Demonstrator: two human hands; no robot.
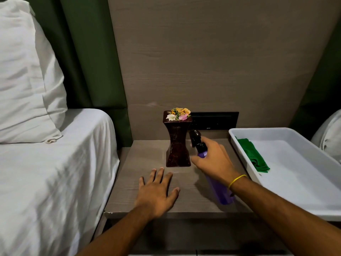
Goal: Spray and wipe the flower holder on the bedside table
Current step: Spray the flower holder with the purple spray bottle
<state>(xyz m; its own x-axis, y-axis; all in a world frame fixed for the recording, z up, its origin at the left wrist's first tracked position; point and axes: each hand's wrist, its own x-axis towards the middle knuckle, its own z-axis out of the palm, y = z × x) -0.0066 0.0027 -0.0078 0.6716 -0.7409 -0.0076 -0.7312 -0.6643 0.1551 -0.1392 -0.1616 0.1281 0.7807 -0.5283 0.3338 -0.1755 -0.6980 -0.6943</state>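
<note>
A dark brown flower holder [177, 143] with a narrow waist stands upright at the back middle of the bedside table [147, 157], topped with small flowers [179, 114]. My right hand [214, 159] grips a purple spray bottle [219, 189] by its neck, its black nozzle close to the holder's right side. My left hand [156, 191] lies flat on the table top, fingers spread, just in front of the holder and holding nothing. A folded green cloth [252, 156] lies in the white tray.
A white plastic tray [295, 182] sits on the table's right side. A bed with white sheet [46, 172] and pillow [24, 74] borders the left. A black socket panel [214, 120] is on the wall behind the holder.
</note>
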